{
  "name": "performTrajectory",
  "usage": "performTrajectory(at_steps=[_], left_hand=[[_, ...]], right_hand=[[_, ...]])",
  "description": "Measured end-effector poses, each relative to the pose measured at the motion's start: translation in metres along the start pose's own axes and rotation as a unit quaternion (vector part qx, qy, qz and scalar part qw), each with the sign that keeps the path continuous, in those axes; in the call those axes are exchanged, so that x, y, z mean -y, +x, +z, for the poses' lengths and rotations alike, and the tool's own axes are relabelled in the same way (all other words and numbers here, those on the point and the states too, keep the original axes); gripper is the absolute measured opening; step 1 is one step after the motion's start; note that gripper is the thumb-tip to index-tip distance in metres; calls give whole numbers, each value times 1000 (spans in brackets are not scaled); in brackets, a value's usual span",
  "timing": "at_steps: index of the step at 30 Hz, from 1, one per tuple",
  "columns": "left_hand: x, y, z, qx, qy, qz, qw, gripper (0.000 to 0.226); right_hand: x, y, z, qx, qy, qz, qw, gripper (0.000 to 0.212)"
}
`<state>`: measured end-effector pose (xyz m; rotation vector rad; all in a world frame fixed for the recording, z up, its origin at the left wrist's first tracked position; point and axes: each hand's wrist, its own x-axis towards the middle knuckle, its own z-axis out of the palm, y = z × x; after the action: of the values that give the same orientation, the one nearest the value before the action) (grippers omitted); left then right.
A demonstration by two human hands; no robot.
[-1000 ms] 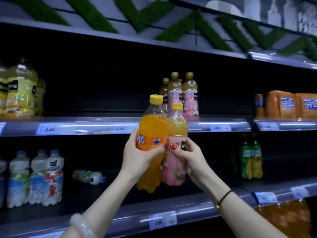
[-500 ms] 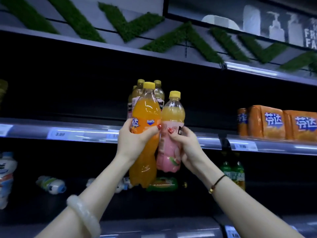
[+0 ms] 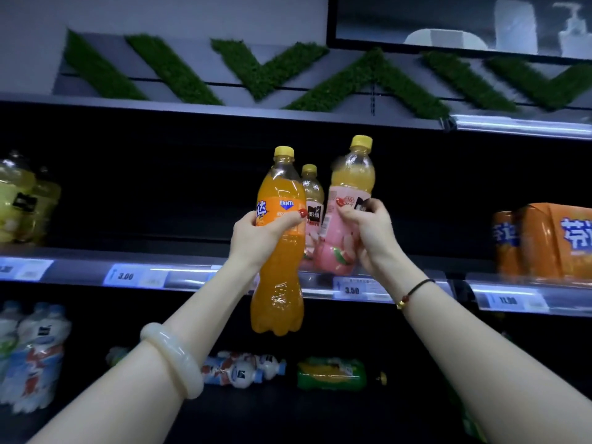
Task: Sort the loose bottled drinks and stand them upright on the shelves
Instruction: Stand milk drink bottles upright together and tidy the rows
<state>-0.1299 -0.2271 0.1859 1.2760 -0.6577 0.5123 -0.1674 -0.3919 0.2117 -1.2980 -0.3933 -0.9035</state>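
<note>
We noted right hand (image 3: 368, 232) gripping peach juice bottle (image 3: 339, 245): axis tilted, cap leaning right, base at middle shelf (image 3: 192, 272) lip, just beside matching bottle (image 3: 312, 193) standing behind. Left hand (image 3: 256, 238) held Fanta bottle (image 3: 278, 283) upright, base below shelf edge. We judged right hand nearer.

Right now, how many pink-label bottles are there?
2. The held bottle is in the right hand; the standing bottle is on the shelf behind the orange Fanta bottle. More may hide.
</note>
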Motion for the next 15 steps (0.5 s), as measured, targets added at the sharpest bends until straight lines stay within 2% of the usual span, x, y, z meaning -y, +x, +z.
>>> performTrajectory(at_steps=[3,6,12,15], left_hand=[[1,8,0,4,15,6,1000,39],[5,12,1,6,17,-4,1000,42],[12,16,5,13,-2,-28,1000,49],[13,17,6,18,-4,-27,999,48]], right_hand=[[-6,19,-5,-57,-81,-85,991,40],[-18,34,-17,-59,-163,-120,978,47],[-48,67,-31,-14,-212,14,977,55],[-53,75,-30,20,-229,36,973,51]])
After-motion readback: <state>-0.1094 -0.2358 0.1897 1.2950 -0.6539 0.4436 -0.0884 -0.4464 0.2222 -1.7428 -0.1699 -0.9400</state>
